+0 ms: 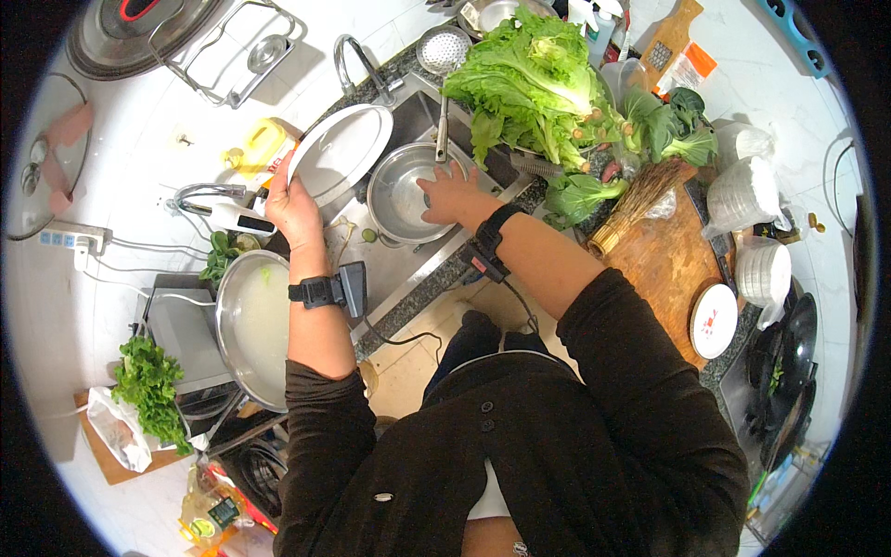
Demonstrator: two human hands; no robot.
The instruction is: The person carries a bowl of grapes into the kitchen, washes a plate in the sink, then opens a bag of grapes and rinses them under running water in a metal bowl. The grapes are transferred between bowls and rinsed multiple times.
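My left hand [294, 212] grips the near-left edge of a white oval plate [341, 154], which is tilted over the left side of the sink [379, 268]. With fingers spread, my right hand [452, 195] is over a round stainless steel basin [390, 191] in the sink; whether the fingertips touch its inside I cannot tell. The handle of a perforated skimmer [445, 50] reaches to the basin's far rim. A chrome faucet [358, 59] stands behind the sink. A small green vegetable piece [369, 235] lies on the sink surface.
Leafy lettuce [532, 76] is heaped behind the sink at right. A straw brush [637, 202] lies by a wooden cutting board [658, 261] holding a round white lid [714, 320]. At left are a large steel bowl [254, 334] of cloudy liquid and a yellow jug [264, 145].
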